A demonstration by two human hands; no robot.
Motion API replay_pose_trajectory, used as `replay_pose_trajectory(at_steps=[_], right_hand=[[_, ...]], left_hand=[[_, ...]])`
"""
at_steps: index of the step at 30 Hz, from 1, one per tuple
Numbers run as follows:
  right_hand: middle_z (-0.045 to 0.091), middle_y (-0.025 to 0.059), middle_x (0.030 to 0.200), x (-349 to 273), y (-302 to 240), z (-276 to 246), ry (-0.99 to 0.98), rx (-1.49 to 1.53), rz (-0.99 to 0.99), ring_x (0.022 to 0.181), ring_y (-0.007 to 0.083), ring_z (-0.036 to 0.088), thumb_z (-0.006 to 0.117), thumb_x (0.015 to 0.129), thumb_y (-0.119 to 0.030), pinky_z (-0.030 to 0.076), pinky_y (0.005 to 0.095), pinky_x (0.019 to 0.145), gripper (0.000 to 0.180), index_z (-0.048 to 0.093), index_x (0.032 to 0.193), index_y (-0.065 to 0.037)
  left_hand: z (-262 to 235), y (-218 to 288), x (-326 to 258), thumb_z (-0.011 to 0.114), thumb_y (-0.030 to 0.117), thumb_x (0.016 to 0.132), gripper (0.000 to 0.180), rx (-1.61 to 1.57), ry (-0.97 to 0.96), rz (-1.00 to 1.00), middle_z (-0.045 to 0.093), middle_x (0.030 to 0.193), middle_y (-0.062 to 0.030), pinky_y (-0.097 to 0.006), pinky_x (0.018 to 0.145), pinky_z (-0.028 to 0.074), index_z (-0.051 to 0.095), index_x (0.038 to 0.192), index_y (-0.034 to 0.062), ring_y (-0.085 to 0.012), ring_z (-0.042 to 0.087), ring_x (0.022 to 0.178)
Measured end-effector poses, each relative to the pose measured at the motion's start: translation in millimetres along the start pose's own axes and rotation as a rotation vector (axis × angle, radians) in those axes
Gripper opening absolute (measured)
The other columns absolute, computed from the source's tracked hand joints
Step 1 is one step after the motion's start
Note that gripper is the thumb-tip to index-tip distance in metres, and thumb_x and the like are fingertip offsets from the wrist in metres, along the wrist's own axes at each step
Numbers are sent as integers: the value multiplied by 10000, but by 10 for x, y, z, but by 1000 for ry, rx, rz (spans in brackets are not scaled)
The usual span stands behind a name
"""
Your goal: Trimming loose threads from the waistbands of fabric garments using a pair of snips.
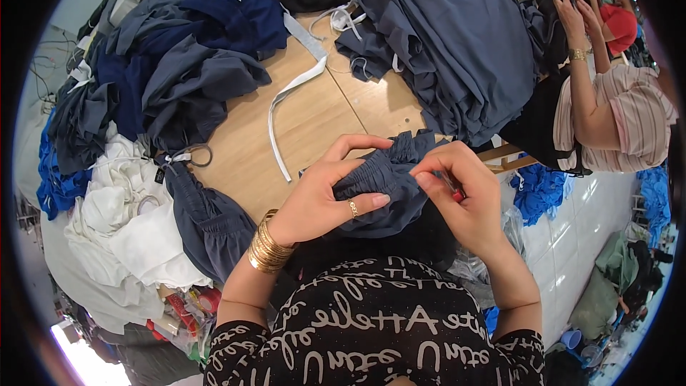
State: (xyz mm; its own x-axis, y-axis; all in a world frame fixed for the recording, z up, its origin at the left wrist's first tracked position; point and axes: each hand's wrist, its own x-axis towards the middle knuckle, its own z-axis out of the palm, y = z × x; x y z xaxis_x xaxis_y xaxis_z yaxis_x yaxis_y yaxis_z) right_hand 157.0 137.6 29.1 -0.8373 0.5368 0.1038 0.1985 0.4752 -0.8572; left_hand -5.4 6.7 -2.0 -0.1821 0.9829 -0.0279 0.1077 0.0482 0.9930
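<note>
A dark grey garment (pixel 386 207) with a gathered elastic waistband is bunched up close in front of me, at the near edge of the table. My left hand (pixel 332 189) grips its waistband, thumb on the near side and index finger stretched over the far side. Just to the right, my right hand (pixel 461 189) has thumb and forefinger pinched together beside the cloth. Tucked in its curled fingers is a small red-and-dark tool (pixel 454 187), mostly hidden, so its kind does not show. Whether a thread lies in the pinch is too fine to see.
A wooden table (pixel 314 111) bears a tall pile of grey garments (pixel 450 43) at the far right. Navy and grey clothes (pixel 193 50) and white cloth (pixel 128 207) lie left. A white strip (pixel 296 82) curls mid-table. A person in stripes (pixel 607 114) works at right.
</note>
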Motion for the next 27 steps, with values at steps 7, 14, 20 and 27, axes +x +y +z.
replay_pose_trajectory(at_steps=[7,14,20,27], right_hand=[[548,84,860,-26,93,114,9,-166,-257,617,170,500,622,728,54,396,251,510,151,546,825,-32],[553,79,933,85,125,-53,-95,150,-53,746,132,519,631,784,-42,419,235,667,259,536,1024,-24],[508,-5,704,242,312,-93,-397,258,38,576,73,398,737,650,-63,300,216,513,211,632,826,-12],[528,37,741,-134,131,209,59,-295,-683,534,158,527,643,522,-58,409,261,450,347,614,867,-63]], left_hand=[[-3,1,63,697,144,742,250,-48,-5,-24,470,1229,-60,-312,930,383,640,955,26,-183,480,1101],[-1,26,35,725,161,713,244,2,-2,14,497,1185,-63,-314,917,391,646,891,13,-200,494,1084],[-75,138,34,752,162,667,251,260,-71,142,508,1145,-70,-316,870,416,640,846,26,-228,525,1031],[128,-61,-10,672,-75,603,331,396,533,366,635,841,-93,-269,658,487,638,908,48,-237,626,753]])
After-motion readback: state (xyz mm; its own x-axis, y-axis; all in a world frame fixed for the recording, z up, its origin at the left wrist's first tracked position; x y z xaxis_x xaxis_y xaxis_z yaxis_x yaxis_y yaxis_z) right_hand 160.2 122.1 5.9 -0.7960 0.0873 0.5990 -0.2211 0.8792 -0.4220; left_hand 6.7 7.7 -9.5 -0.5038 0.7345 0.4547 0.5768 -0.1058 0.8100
